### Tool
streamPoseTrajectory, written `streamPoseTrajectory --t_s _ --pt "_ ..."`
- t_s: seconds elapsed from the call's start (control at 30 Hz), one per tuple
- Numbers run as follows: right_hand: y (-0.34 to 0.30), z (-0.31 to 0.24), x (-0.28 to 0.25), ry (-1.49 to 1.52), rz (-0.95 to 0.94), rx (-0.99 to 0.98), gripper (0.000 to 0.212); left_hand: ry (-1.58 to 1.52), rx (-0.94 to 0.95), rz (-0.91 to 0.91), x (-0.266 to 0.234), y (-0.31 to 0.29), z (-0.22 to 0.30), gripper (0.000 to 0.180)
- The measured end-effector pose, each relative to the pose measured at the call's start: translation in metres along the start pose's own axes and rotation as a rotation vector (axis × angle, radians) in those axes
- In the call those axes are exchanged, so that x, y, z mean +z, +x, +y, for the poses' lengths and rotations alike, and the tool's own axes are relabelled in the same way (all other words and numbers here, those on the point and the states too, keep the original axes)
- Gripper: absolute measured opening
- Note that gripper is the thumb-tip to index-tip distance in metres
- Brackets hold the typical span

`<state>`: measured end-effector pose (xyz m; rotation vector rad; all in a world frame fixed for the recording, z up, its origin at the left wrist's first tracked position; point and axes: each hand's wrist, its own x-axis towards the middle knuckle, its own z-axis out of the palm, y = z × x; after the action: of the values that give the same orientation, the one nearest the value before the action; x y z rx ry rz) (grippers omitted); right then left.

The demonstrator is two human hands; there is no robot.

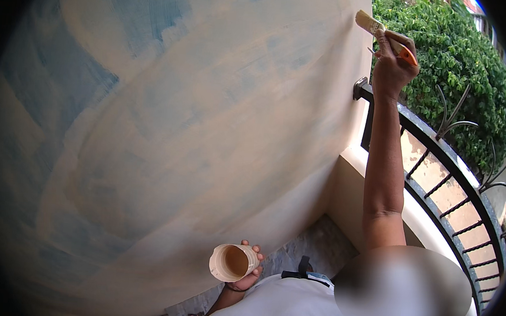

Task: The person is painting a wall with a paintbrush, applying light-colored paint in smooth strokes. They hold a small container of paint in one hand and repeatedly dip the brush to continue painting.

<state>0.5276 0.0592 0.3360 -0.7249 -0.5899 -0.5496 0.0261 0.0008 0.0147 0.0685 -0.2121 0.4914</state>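
My right hand [393,71] is raised at the wall's right edge, its fingers closed round the handle of a paintbrush [368,21]. The brush has pale bristles and an orange-tipped handle; its bristles point up and left, close to the wall's edge, and I cannot tell whether they touch. Low down, my left hand [250,278] grips a cream-coloured cup [216,262], its mouth facing up and its inside tan. The wall [209,120] carries streaky cream paint, with blue patches showing through at the upper left.
A black metal railing [459,176] with twisted bars and curled spikes curves along the right, over a low ledge [354,164]. Green bushes [450,60] grow beyond it. Grey tiled floor [323,243] shows below. A blurred oval hides part of the lower right.
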Motion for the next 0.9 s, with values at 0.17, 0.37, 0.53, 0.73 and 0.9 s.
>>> streamPoseTrajectory --t_s 0.17,0.37,0.53,0.73,0.9 --pt "-0.079 -0.04 0.026 -0.038 -0.39 -0.318 0.013 -0.023 0.012 0.051 -0.004 -0.003 0.004 0.057" --pt "-0.119 -0.075 -0.011 0.31 -0.593 -0.026 0.016 -0.018 -0.033 0.025 -0.001 0.015 0.007 0.058" --pt "-0.05 0.008 -0.027 0.014 -0.067 0.114 0.01 -0.021 -0.02 0.025 -0.005 0.013 0.01 0.058" --pt "-0.121 -0.037 -0.016 -0.088 -0.449 -0.35 0.019 -0.029 -0.014 0.076 -0.009 0.013 0.013 0.058" --pt "-0.121 -0.085 -0.018 0.296 -0.741 -0.101 0.02 -0.022 -0.029 0.079 -0.005 0.022 0.018 0.056"
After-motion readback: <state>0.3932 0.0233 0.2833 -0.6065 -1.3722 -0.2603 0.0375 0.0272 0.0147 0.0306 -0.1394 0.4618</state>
